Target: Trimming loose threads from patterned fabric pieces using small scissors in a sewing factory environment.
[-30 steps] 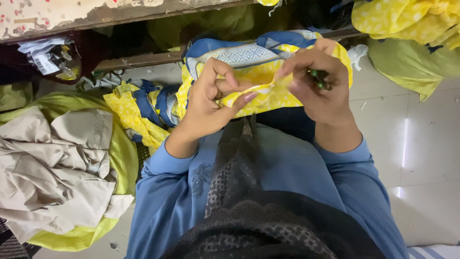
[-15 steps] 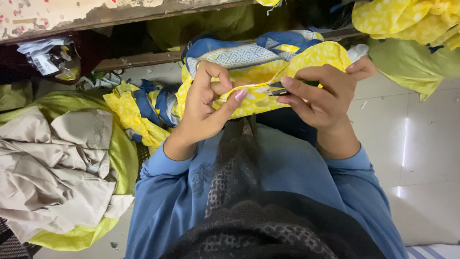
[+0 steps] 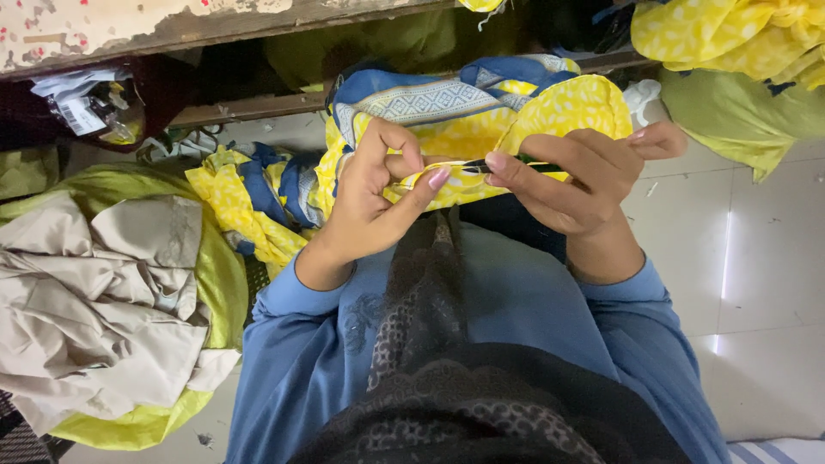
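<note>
A yellow and blue patterned cloth (image 3: 447, 107) lies over my lap and spills to the left. My left hand (image 3: 378, 193) pinches a folded yellow edge of that cloth between thumb and fingers. My right hand (image 3: 576, 176) is closed around a small dark tool (image 3: 507, 165), likely a thread cutter, whose tip meets the pinched edge. The two hands touch at the fingertips. Most of the tool is hidden inside my right fist.
A heap of beige cloth (image 3: 94, 301) on lime fabric (image 3: 219, 275) lies at my left. More yellow printed cloth (image 3: 730, 34) and green cloth (image 3: 739, 112) sit at the top right. A worn wooden bench edge (image 3: 172, 26) runs along the top. White floor tiles (image 3: 756, 283) lie at my right.
My right hand has dropped from above the cloth and moved left to meet my left hand at the pinched edge. My left hand has stayed on the cloth.
</note>
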